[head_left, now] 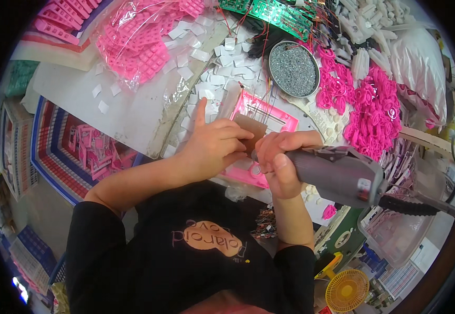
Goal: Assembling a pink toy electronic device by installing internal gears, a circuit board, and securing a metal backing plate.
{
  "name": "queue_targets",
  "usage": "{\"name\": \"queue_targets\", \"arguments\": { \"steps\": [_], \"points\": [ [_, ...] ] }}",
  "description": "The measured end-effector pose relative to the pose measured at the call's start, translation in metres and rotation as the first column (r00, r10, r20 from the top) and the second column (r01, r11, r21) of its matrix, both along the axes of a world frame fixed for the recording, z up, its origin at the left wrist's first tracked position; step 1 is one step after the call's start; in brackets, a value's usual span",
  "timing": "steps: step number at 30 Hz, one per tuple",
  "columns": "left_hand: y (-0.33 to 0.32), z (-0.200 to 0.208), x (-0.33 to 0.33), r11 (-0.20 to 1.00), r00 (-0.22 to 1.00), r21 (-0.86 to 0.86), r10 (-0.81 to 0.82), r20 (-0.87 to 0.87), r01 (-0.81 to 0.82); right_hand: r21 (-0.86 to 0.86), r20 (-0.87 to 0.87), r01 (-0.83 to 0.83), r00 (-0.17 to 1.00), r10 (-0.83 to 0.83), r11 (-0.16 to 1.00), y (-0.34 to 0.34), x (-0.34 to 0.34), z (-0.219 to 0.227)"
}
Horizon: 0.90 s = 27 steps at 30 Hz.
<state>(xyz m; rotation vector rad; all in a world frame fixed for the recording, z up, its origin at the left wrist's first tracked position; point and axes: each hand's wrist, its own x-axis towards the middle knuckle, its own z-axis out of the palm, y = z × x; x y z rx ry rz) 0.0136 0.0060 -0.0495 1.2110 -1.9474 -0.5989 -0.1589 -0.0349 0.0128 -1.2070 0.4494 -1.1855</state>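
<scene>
The pink plastic frame (269,118) lies flat on the table (133,104) right in front of you, partly under both of your hands. Your left hand (214,146) presses down on its near left part, fingers curled over a small brown card-like piece (252,128) that sits on the frame, with the thumb sticking up and away from the rest. Your right hand (280,157) is clenched around the grey electric screwdriver (337,172); its thick body runs off to your right, where a black coiled cable (410,205) leaves its end. The tool's tip is hidden behind your fingers, so you cannot tell whether it touches the frame.

Beyond the frame, small white plastic pieces (212,68) lie scattered over the table. A round metal dish of small screws (293,68) stands just past the frame's far right corner. To its right lies a heap of pink ring-shaped parts (374,104). Green circuit boards (280,15) sit at the far edge, and a clear bag of pink moulded parts (144,42) lies at the far left. A yellow fan (347,290) shows low on your right.
</scene>
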Motion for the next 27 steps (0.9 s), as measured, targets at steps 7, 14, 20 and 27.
{"name": "queue_targets", "arguments": {
  "steps": [7,14,20,27],
  "points": [
    [0.007,0.006,0.001,0.996,0.963,-0.080,-0.004,0.271,0.027,-0.196,-0.090,0.157,0.980,-0.178,0.968,-0.022,-0.007,0.009],
    [0.005,0.019,-0.001,0.998,0.964,-0.040,-0.033,0.264,0.045,-0.204,-0.113,0.123,0.982,-0.148,0.971,-0.027,-0.004,-0.004],
    [0.005,0.016,0.001,0.998,0.975,0.002,-0.058,0.214,0.059,-0.204,-0.106,0.075,0.989,-0.098,0.976,-0.025,-0.005,-0.011],
    [0.000,0.012,0.004,0.999,0.988,-0.018,-0.040,0.148,0.043,-0.172,-0.203,0.166,0.958,-0.200,0.971,-0.029,-0.006,0.006]
  ]
}}
